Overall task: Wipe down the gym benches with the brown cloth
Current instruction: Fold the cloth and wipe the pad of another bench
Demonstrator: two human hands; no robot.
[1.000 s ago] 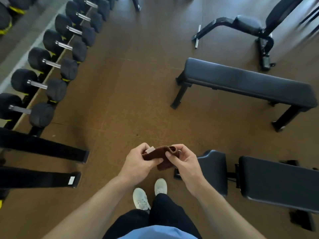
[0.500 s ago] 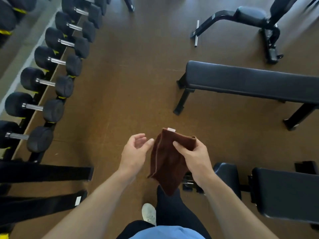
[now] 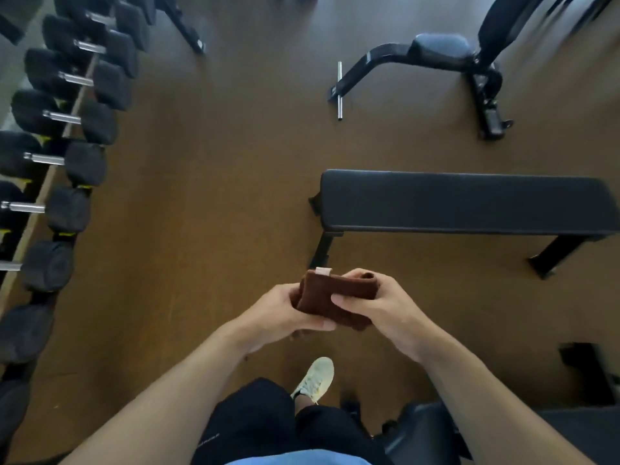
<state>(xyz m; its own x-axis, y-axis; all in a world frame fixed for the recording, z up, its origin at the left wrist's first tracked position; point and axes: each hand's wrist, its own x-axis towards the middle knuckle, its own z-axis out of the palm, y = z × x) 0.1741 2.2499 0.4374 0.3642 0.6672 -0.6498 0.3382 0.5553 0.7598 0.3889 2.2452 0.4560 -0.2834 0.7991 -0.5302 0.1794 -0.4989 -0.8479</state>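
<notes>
Brown cloth (image 3: 337, 297) folded into pad, held w/ both grips: left hand (image 3: 278, 313) fingers curled under near edge, right hand (image 3: 379, 305) thumb pinched on top. Cloth held at waist height, above floor, short of flat bench (image 3: 463, 203). Step judged: cloth prep, no wiping begun. Next: approach needed, pad to be pressed flat on bench top.

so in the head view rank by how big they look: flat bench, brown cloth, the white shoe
1. flat bench, largest by far
2. brown cloth
3. white shoe, smallest, though the cloth is nearer the camera and partly hidden by the hands, so this is unsure
</notes>
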